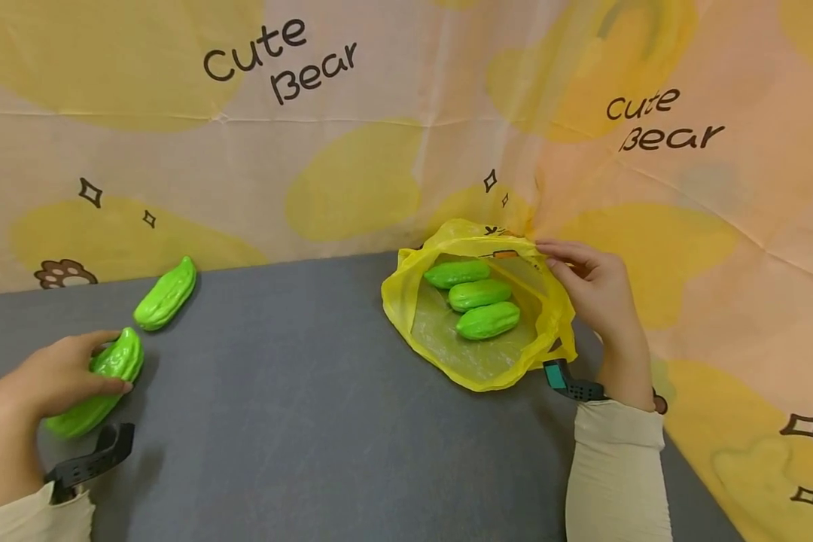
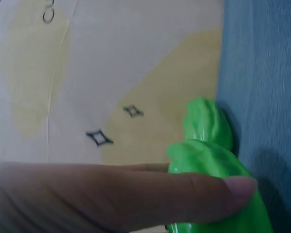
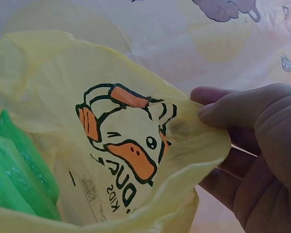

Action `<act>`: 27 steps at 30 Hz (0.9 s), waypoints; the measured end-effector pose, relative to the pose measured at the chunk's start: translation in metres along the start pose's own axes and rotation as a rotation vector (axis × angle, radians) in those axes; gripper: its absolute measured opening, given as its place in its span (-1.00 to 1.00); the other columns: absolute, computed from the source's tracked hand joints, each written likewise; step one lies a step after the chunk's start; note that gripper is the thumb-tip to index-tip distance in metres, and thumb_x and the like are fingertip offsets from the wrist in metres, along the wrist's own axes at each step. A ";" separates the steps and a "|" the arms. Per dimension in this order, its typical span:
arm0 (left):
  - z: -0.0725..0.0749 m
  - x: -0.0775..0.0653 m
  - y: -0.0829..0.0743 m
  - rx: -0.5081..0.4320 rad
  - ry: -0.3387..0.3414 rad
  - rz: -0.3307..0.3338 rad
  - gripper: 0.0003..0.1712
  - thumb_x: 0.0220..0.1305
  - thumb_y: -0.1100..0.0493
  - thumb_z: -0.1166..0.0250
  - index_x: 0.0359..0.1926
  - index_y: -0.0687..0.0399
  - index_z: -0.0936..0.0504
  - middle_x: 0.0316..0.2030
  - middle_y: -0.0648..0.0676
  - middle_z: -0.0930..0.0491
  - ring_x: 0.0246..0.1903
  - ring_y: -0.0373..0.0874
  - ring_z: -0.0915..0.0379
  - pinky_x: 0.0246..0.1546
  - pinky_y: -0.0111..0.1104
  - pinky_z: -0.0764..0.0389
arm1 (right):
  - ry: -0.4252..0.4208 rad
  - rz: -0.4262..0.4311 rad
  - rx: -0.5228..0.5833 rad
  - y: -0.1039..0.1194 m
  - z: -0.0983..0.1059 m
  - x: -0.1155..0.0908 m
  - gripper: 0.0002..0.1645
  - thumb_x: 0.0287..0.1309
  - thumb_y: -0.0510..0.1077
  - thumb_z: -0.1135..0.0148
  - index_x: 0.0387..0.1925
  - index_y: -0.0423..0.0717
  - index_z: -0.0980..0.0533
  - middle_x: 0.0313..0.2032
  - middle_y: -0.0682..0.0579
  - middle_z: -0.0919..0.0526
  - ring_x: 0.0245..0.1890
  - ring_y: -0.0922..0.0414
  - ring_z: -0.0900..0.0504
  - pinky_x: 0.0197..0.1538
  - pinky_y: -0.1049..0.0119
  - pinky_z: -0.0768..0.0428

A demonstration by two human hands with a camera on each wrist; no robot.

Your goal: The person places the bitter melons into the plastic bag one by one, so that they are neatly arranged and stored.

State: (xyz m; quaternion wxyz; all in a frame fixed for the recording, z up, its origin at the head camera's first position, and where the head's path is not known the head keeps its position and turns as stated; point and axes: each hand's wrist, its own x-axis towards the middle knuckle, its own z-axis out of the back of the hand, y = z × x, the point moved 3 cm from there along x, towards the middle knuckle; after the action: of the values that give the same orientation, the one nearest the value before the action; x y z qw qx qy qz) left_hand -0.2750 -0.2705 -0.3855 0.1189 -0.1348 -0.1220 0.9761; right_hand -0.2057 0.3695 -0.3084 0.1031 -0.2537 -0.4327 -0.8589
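At the left of the head view, my left hand point(image 1: 68, 374) grips a glossy green, ridged toy bitter melon point(image 1: 120, 357), thumb on its near side. In the left wrist view the thumb lies across this melon point(image 2: 208, 158). Just beyond it, a second green melon point(image 1: 165, 295) rests on the table. My right hand point(image 1: 592, 290) pinches the rim of a yellow plastic bag point(image 1: 396, 301) between thumb and fingers. The bag's mouth is held wide, and three similar melons point(image 1: 488, 321) lie inside. A duck print point(image 3: 131, 141) shows on the bag in the right wrist view.
The dark grey table point(image 1: 298, 399) stretches between both hands. A yellow and pink patterned cloth point(image 1: 352, 90) hangs as a wall behind the table and along its right side, close to the bag.
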 end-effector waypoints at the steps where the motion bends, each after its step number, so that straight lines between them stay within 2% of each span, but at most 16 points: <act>1: 0.001 0.001 -0.005 0.006 -0.006 -0.006 0.05 0.03 0.01 -0.53 0.28 0.67 -0.22 0.04 0.67 -0.45 -0.11 0.50 -0.45 -0.18 0.27 -0.49 | 0.001 -0.001 0.003 0.000 0.000 0.000 -0.71 0.37 -0.35 -0.17 0.04 -0.36 -0.66 -0.01 0.47 -0.70 0.02 0.54 -0.63 0.04 0.68 -0.57; 6: 0.004 0.006 -0.026 0.005 -0.015 -0.029 0.05 0.08 -0.01 -0.50 0.33 0.62 -0.20 0.16 0.72 -0.34 0.03 0.64 -0.34 -0.07 0.35 -0.44 | 0.004 -0.012 0.015 0.000 0.001 0.000 -0.71 0.37 -0.36 -0.17 0.04 -0.37 -0.65 -0.03 0.49 -0.69 -0.01 0.53 -0.65 0.02 0.68 -0.58; 10: 0.005 0.009 -0.037 -0.014 -0.029 -0.065 0.05 0.11 -0.01 -0.49 0.37 0.58 -0.20 0.19 0.70 -0.34 0.08 0.66 -0.31 -0.05 0.36 -0.44 | 0.005 -0.015 0.028 0.001 0.001 0.001 -0.71 0.37 -0.37 -0.16 0.05 -0.38 -0.65 -0.02 0.49 -0.69 0.00 0.52 -0.65 0.02 0.67 -0.58; 19: 0.000 0.017 -0.059 -0.063 -0.052 -0.133 0.06 0.15 -0.07 -0.49 0.44 0.47 -0.21 0.20 0.63 -0.42 0.16 0.62 -0.33 0.02 0.37 -0.43 | -0.001 -0.020 0.023 0.002 0.001 0.000 -0.70 0.38 -0.35 -0.16 0.05 -0.38 -0.64 -0.03 0.48 -0.70 -0.01 0.53 -0.64 0.01 0.68 -0.58; 27: -0.004 0.016 -0.074 -0.073 -0.037 -0.149 0.03 0.16 -0.10 -0.48 0.43 0.43 -0.25 0.20 0.59 -0.46 0.16 0.60 -0.37 0.00 0.34 -0.47 | -0.003 -0.016 0.019 0.002 0.001 0.001 -0.70 0.38 -0.34 -0.16 0.05 -0.38 -0.64 -0.02 0.47 -0.70 -0.01 0.53 -0.64 0.01 0.68 -0.58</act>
State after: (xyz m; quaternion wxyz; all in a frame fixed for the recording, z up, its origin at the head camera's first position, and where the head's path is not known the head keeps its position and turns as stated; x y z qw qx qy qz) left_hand -0.2738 -0.1964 -0.3728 0.1838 -0.1115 -0.1694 0.9618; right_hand -0.2057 0.3688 -0.3061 0.0978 -0.2505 -0.4429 -0.8553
